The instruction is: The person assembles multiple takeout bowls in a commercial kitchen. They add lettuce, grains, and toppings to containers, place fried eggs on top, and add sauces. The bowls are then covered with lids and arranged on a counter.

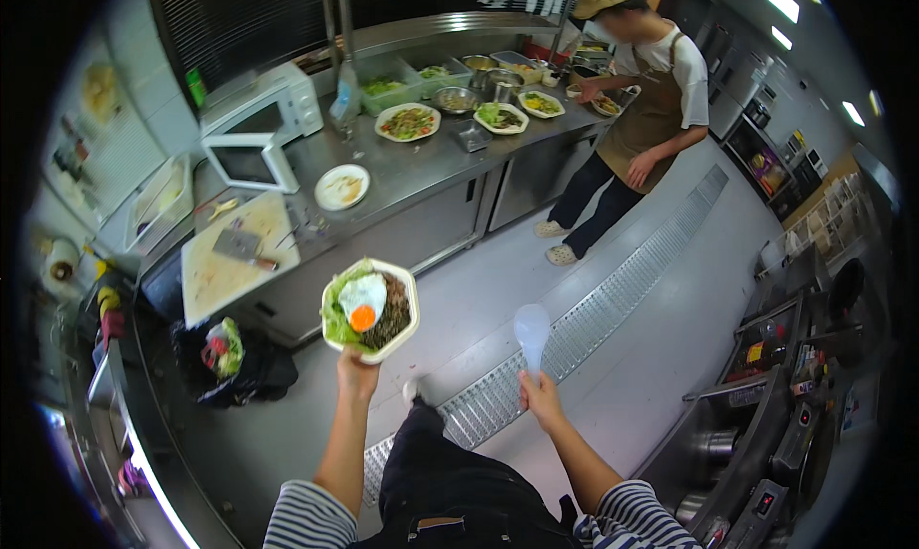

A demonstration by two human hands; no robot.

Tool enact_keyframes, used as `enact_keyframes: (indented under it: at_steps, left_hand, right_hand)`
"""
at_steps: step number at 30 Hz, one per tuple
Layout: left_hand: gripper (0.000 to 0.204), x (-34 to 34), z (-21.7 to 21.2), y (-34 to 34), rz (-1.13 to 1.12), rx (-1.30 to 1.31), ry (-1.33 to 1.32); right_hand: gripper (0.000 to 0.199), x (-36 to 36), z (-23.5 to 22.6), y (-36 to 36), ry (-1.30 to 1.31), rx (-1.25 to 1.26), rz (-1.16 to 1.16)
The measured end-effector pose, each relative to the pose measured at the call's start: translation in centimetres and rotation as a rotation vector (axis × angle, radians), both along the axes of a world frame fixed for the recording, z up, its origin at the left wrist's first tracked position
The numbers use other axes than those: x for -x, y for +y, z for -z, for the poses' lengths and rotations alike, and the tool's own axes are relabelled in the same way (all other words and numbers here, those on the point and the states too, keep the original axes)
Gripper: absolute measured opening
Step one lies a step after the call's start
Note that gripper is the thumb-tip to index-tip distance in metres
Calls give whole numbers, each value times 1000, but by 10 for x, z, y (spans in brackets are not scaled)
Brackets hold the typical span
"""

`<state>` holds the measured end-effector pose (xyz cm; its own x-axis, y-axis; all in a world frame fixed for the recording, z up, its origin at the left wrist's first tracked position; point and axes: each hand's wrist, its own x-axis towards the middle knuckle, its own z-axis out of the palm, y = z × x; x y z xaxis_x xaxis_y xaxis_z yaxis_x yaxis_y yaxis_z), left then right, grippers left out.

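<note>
My left hand (358, 373) grips a cream octagonal bowl (414, 312) from below, with its thumb near the rim. In the bowl are a fried egg (356, 294) with an orange yolk, green lettuce leaves (333, 319), dark chopped greens and some brownish food. Closed round the handle of a translucent white rice paddle (532, 327) is my right hand (541, 400). The paddle points upward, away from me, over the floor, and its blade looks bare. Bowl and paddle are apart, both in front of my body.
A steel counter (388, 185) carries filled bowls, a white plate (342, 187) and a microwave (251, 118) with its door open. A cleaver (244, 247) lies on a cutting board (206, 286) above a rubbish bin (251, 377). A co-worker (643, 99) stands right, beside a floor drain grate (613, 291).
</note>
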<state>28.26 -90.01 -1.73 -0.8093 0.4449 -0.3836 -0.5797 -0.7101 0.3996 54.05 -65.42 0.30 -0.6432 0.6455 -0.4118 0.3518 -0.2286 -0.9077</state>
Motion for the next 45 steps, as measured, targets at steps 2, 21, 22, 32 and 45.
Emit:
enact_keyframes:
  at_steps: [2,21,22,32,45]
  left_hand:
    - [53,67,6,73,21,-13,38]
    - [45,343,76,306,-97,333,24]
    - [46,337,69,312,-110,402,32]
    - [33,252,25,502,-14,610,6]
    - [49,325,80,717,263,13,-95]
  right_hand:
    - [33,32,7,51,-56,-60,51]
    - [44,477,75,480,-169,-675,315]
    - [43,500,79,502,-175,-618,343]
    - [26,591,98,568,-93,-599,329]
    - [14,500,73,632,-95,-361,-169]
